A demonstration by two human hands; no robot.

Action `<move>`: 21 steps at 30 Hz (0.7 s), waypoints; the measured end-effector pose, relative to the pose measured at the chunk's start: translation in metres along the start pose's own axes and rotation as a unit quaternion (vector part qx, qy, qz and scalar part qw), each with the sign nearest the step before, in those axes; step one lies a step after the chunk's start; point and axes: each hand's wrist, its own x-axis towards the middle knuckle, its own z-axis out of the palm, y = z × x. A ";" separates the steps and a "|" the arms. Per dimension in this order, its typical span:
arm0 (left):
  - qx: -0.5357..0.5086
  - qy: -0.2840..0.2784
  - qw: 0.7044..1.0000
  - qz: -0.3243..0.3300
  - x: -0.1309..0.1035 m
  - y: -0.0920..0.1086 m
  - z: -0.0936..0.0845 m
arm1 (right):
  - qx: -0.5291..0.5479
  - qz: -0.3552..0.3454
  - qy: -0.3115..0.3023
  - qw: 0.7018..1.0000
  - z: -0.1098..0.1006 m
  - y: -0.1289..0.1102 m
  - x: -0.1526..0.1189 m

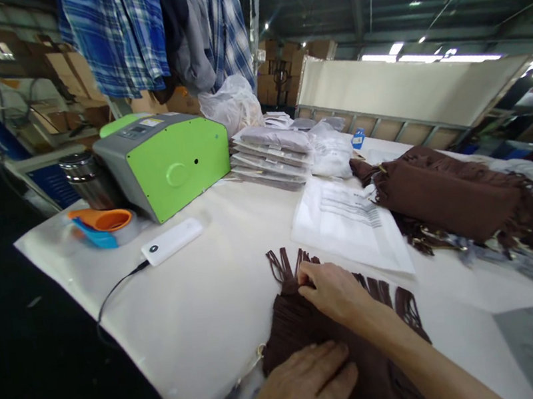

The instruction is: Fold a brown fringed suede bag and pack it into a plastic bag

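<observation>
A dark brown fringed cloth (292, 330) lies at the table's front edge, its tassels pointing away from me. My left hand (308, 382) rests flat on the cloth, fingers stretched out. Near the far edge, my right hand (328, 287) is closed in a pinch at the base of the fringe, and the fingertips hold a bit of it. Loose strands show to the left of that hand and more tassels to its right, beyond the wrist. The right forearm crosses over the cloth and hides part of it.
On the white table (236, 231) stand a green machine (180, 166), a steel flask (89, 180), an orange tape holder (102, 219) and a white device (172, 241) with a cable. Printed sheets (351, 220), bagged packets (270, 158) and folded brown cloths (448, 197) lie beyond and right.
</observation>
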 end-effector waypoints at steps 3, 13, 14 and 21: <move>-0.012 0.078 0.989 -0.125 -0.010 -0.008 -0.014 | -0.007 0.009 -0.002 1.000 0.005 0.003 -0.012; -0.069 -0.005 0.964 -0.256 -0.013 -0.038 -0.014 | 0.066 0.040 0.054 0.996 0.024 0.032 -0.064; -0.066 -0.002 0.966 -0.251 -0.011 -0.034 -0.012 | 0.068 0.042 0.056 0.995 0.024 0.033 -0.068; -0.051 0.008 0.973 -0.223 -0.005 -0.022 0.002 | 0.082 -0.006 0.089 0.993 0.031 0.018 -0.074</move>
